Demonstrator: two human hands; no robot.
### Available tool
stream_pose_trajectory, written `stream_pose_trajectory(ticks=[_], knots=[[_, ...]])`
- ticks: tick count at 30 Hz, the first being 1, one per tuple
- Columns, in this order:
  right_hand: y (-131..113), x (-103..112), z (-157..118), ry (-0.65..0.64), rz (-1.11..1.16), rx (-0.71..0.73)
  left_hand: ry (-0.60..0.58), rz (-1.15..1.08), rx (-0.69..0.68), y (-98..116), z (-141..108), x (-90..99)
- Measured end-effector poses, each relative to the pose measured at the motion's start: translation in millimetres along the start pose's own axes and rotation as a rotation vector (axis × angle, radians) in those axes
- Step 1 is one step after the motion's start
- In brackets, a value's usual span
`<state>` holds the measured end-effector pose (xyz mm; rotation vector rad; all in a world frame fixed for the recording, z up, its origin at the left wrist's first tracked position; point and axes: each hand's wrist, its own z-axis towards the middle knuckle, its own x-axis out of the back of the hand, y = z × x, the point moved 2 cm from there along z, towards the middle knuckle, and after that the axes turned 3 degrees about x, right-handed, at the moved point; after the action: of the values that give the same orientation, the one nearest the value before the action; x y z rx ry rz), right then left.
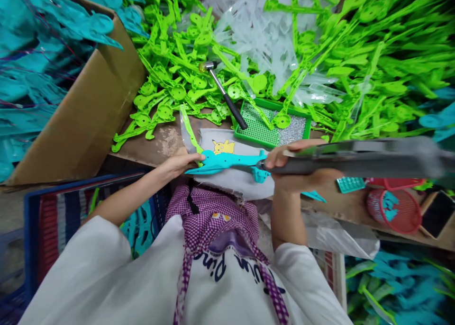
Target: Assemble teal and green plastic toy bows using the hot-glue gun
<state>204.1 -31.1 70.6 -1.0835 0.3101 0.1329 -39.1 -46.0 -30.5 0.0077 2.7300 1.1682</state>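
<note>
My left hand [181, 163] is closed on the left end of a turquoise plastic toy part [231, 161], which has small dark holes. A lime green arm with a clear plastic strip [187, 128] sticks up from that end, beside my fingers. My right hand [295, 166] is wrapped round a long dark grey tool [341, 161], which looks like an electric screwdriver; its far end is blurred. The tool's tip is at the right end of the turquoise part. Beneath the part lies a pale cloth [245, 185] with a yellow cartoon figure.
A hammer [227, 97] leans by a green tray [263, 142] of small silvery pieces. Green parts [170, 74] and clear parts [263, 36] are heaped behind. At left stands a cardboard box [81, 102] of turquoise parts; at right, a red basket [405, 216].
</note>
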Motion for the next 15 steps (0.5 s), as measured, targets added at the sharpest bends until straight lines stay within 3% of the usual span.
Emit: stream_pose_trajectory(ticks=[3,8,15], knots=[[1.0,3.3,23.2,0.004,-0.043,0.047,0.008,-0.141,0.088,-1.0,1.4,2.2],[35.2,4.9,53.3,0.122,-0.218,-0.003,0.07,-0.188,0.115,1.5,4.3,-0.7],[52.4,-0.2,69.0,0.15,-0.212,-0.01,0.181,-0.101,-0.037,0.7,-1.6,-6.2]])
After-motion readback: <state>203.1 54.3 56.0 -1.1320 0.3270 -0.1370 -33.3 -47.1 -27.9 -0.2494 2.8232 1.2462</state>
